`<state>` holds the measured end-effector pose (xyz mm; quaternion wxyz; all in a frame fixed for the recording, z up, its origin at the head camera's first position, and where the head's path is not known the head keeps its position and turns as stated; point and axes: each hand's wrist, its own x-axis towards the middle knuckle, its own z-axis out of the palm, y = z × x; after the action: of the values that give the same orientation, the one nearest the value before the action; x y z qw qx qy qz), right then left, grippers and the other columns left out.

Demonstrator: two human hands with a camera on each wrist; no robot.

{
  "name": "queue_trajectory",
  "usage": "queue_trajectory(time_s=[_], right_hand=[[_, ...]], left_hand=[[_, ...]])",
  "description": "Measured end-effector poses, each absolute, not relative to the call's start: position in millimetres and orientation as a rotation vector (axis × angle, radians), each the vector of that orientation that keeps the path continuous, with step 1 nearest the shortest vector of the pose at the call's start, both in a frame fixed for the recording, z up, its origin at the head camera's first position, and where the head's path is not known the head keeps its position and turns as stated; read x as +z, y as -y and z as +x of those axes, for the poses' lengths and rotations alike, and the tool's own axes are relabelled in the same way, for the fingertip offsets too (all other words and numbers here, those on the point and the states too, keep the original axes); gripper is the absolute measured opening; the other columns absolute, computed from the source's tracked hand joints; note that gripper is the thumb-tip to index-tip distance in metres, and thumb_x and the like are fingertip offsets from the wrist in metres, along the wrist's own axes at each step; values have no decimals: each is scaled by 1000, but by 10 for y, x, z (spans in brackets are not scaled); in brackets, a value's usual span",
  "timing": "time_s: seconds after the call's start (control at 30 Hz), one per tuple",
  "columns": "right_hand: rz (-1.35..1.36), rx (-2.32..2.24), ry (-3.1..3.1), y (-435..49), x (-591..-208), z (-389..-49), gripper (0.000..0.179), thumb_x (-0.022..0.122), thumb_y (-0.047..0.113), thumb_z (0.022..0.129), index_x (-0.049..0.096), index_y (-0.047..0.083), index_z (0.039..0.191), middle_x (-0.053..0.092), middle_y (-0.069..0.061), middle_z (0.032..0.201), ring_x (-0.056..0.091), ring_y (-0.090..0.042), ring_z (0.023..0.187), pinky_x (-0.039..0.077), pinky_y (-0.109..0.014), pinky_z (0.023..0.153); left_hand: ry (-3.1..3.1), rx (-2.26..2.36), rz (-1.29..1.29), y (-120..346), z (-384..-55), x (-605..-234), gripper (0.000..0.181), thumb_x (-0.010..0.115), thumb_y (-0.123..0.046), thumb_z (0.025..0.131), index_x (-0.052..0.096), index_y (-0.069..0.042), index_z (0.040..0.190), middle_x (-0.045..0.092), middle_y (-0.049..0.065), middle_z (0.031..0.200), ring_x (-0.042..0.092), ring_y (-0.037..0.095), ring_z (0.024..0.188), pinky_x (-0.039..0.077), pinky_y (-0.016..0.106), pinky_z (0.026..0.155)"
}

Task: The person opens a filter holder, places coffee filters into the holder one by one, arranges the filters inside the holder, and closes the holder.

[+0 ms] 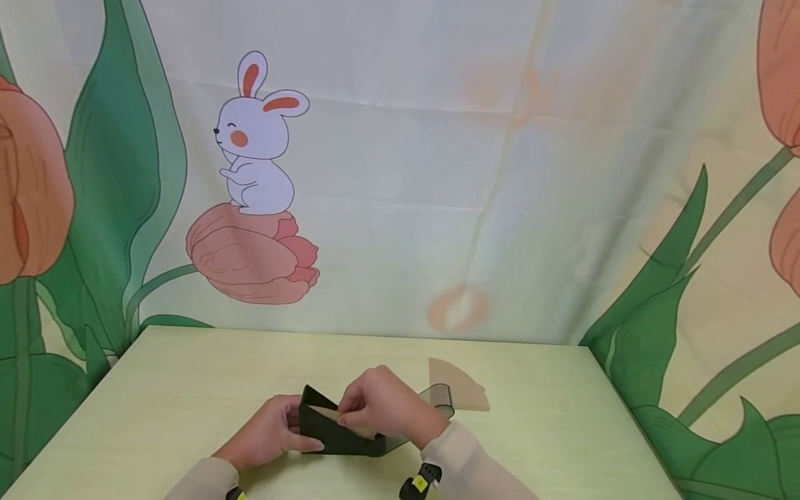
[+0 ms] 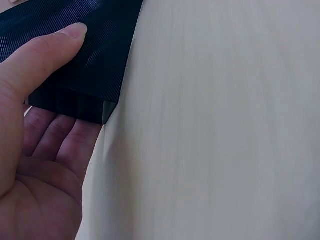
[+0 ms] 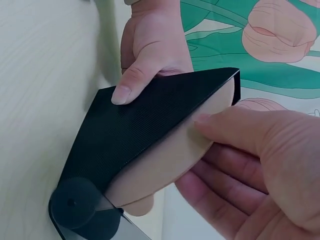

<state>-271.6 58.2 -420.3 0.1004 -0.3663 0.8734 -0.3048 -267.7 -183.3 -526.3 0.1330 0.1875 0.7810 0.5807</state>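
A black ribbed coffee filter case [image 1: 334,436] stands tilted near the table's front edge. Its clear lid [image 1: 441,394] is swung open to the right on a round hinge [image 3: 75,202]. My left hand [image 1: 270,425] grips the case's left end, thumb on the ribbed face and fingers behind and under it. Tan paper coffee filters [image 3: 165,160] show inside the case's opening. With thumb and fingers, my right hand [image 1: 382,403] pinches the filters at their upper edge. In the head view this hand covers part of the filters and the hinge.
Behind the lid, a fan-shaped tan paper filter [image 1: 462,386] lies flat on the pale table [image 1: 550,430]. A printed cloth [image 1: 387,173] with a rabbit and tulips hangs behind the table's far edge. A black band [image 1: 420,482] circles the right wrist.
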Motion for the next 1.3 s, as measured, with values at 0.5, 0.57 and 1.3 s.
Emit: queue_trajectory(time_s=[0.5,0.57,1.3], right_hand=[[-1158,-811,-2630,-593,-4258,-2756,3,81,12,89,83,14,88,77,9,76,61,14,63,51,-9,63],[-1145,-819,-2619,-602,-4243,-2755,2,81,12,89,83,13,89,77,9,77,62,13,64,51,-10,64],[-778,-1065,-2738,-1554,-3820,-3176,22,78,27,92,78,14,110,78,1,105,71,-13,95,58,-33,85]], left_hand=[[-2246,1704,548,1824,-2683,-5276,46,90,-13,77,70,-6,118,78,9,110,74,21,98,56,22,84],[-2247,1705,551,1824,-2681,-5279,46,90,-13,77,70,-5,117,78,9,109,74,21,98,56,23,84],[-2241,1724,600,1824,-2656,-5292,48,90,-11,77,69,-2,120,77,14,112,74,20,98,58,25,83]])
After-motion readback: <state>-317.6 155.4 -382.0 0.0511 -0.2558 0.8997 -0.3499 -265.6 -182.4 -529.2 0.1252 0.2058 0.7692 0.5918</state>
